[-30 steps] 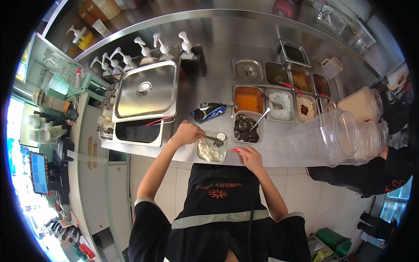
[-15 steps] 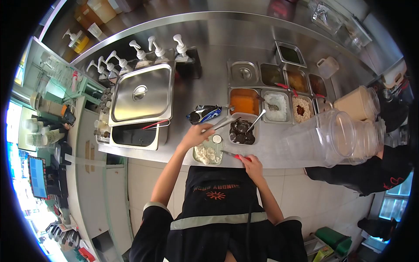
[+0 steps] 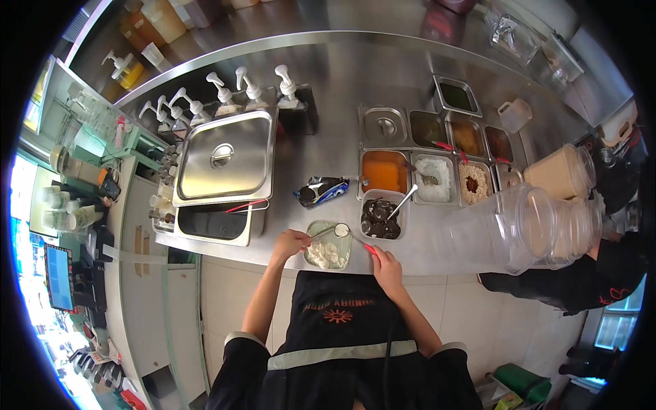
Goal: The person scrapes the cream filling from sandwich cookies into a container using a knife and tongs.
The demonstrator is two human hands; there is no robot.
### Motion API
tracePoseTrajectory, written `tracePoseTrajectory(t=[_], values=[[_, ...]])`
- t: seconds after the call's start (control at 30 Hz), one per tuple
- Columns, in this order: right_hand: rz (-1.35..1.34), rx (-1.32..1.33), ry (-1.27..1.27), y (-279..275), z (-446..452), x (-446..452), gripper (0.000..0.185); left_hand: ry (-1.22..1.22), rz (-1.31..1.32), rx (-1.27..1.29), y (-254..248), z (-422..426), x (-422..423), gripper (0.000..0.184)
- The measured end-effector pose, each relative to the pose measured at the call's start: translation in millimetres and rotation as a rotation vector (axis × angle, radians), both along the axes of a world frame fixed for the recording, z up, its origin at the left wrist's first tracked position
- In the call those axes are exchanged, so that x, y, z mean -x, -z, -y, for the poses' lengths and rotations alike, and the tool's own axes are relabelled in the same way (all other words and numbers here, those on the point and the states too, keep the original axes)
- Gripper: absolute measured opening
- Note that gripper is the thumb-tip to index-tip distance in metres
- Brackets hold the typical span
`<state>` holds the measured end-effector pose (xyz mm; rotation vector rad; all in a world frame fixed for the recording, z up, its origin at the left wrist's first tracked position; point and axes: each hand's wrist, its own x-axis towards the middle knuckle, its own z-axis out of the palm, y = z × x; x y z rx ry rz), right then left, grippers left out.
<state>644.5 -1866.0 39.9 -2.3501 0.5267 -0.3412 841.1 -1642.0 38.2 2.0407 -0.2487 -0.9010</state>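
Left hand (image 3: 292, 243): grips tongs (image 3: 322, 233) over tray (image 3: 347, 246)
Right hand (image 3: 387, 266): grips red-handled knife (image 3: 370, 249)
White disc (image 3: 341, 230): apparently being worked; needs steadiness

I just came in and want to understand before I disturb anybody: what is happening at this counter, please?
A person is working over a small green dish at the counter's near edge. The left hand holds a slim metal tool; the right hand holds a red-handled knife. Both tools reach to a round white-topped piece. White, lumpy stuff lies in the dish. Beside it are dark round pieces in a container; an opened packet lies behind.
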Motion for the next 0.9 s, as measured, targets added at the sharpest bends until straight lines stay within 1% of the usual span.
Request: tracePoseTrajectory(t=[0.03,0.13,0.23,0.33,0.43,0.53,0.57,0.63,0.7,0.77,0.83,0.9], values=[[-0.015,0.003,-0.003,1.8,0.5,1.1,0.022,-0.02,-0.019,0.014,4.8,-0.1,-1.2,0.019],[-0.023,-0.009,-0.007,6.0,0.7,4.7,0.021,-0.054,-0.085,-0.004,-4.3,5.2,-2.7,0.018],[-0.03,-0.023,-0.005,4.9,0.7,5.4,0.021,-0.038,-0.081,0.017,-7.1,6.6,-2.2,0.017],[-0.046,-0.021,-0.003,4.4,0.7,6.1,0.021,-0.024,-0.055,0.005,-3.2,6.6,-2.7,0.017],[-0.044,-0.019,-0.014,8.1,2.2,6.7,0.021,0.041,0.034,-0.032,10.6,3.2,-5.9,0.016],[-0.023,-0.01,-0.03,-2.6,6.1,7.6,0.02,0.162,0.432,-0.141,22.0,-1.4,-6.6,0.015],[-0.016,-0.006,-0.038,-8.0,8.0,6.8,0.02,0.211,0.536,-0.211,13.2,-0.2,-5.7,0.014],[0.067,0.063,-0.091,-9.9,14.1,6.6,0.019,0.31,0.739,-0.352,-30.0,11.6,-5.8,0.012],[0.109,0.107,-0.148,-17.1,18.2,4.0,0.02,0.537,0.895,-0.465,-69.3,24.7,-8.5,0.01],[0.152,0.156,-0.23,-20.3,24.4,-1.1,0.022,0.74,1.011,-0.553,-91.8,39.2,-11.7,0.008],[0.192,0.211,-0.278,-20.1,28.0,-7.0,0.023,0.919,1.089,-0.617,-100.5,53.3,-13.1,0.008],[0.231,0.273,-0.287,-18.8,28.8,-13.7,0.023,1.003,1.189,-0.52,-96.4,62.1,-12.5,0.006]])
